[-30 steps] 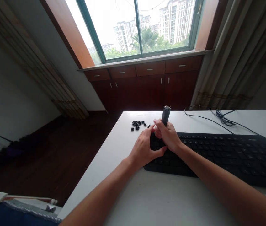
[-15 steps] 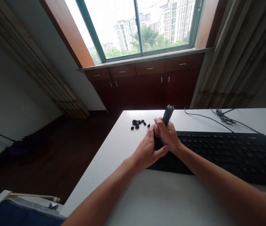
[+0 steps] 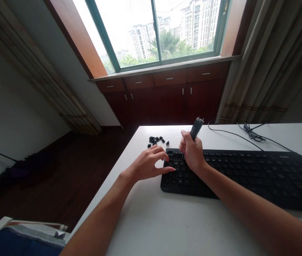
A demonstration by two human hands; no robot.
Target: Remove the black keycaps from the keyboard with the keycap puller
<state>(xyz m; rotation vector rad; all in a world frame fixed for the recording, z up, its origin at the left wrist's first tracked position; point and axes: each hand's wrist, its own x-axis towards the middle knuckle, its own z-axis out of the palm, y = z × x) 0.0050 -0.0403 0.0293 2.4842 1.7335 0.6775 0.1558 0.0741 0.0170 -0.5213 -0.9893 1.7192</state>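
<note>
A black keyboard (image 3: 241,174) lies across the white table. My right hand (image 3: 193,151) is closed round a dark, stick-like tool (image 3: 197,127) above the keyboard's left part. Small metal prongs show at the tool's upper end; its lower end is mostly hidden by the hand. Over the keyboard's left edge, my left hand (image 3: 151,163) is open, thumb and fingers apart, with nothing visible between them. Just beyond it lie several small black pieces (image 3: 156,139) that look like keycaps, a few partly covered by the fingers.
A black cable (image 3: 254,133) lies coiled on the table (image 3: 151,220) behind the keyboard. The table's left edge drops to a dark floor (image 3: 68,170). A chair with blue cloth (image 3: 20,241) stands at the lower left. Red-brown cabinets (image 3: 164,103) line the wall under the window.
My left hand has come away from my right hand, moved left and opened, uncovering the keyboard's left end. The right hand, still round the tool, has shifted slightly right.
</note>
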